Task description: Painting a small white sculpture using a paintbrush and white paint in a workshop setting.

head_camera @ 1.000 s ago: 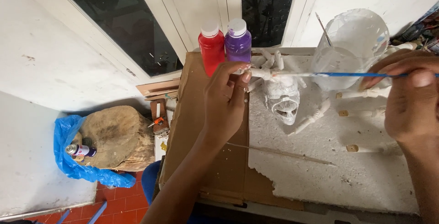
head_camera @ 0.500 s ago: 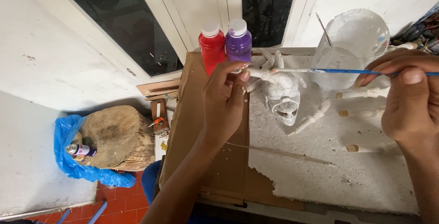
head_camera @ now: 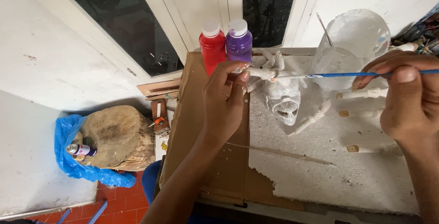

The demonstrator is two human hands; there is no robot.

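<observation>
From the head camera we look down on a table [head_camera: 215,169] covered with brown cardboard, with a slab of white foam [head_camera: 329,160] laid over its right part, apparently to catch paint and give pieces a place to dry.

Our left hand [head_camera: 224,103] pinches a small white bone-shaped piece [head_camera: 260,73] between thumb and fingertips and lifts it above the foam. Raised like that, the piece can be reached all round and the fingers stay off most of its surface. Our right hand [head_camera: 407,100] is closed around the blue handle of a thin paintbrush [head_camera: 338,74], gripped far back near the end. The brush lies almost level, and its tip meets the held piece just beside the left fingertips.

Below the piece a white skull [head_camera: 284,103] lies on the foam, face up. Several white limb-like sticks [head_camera: 361,94] with small wooden pegs lie spread apart to its right, kept from touching one another. A clear plastic jar [head_camera: 352,45] of white paint stands tilted at the back edge with a stick in it, near the brush hand for dipping.

A red bottle [head_camera: 212,50] and a purple bottle [head_camera: 238,43], both capped, stand upright side by side at the back, just behind the left hand.

On the floor to the left, a tree stump [head_camera: 121,137] sits on a blue plastic bag [head_camera: 68,160], with a spray can [head_camera: 80,150] lying beside it.
</observation>
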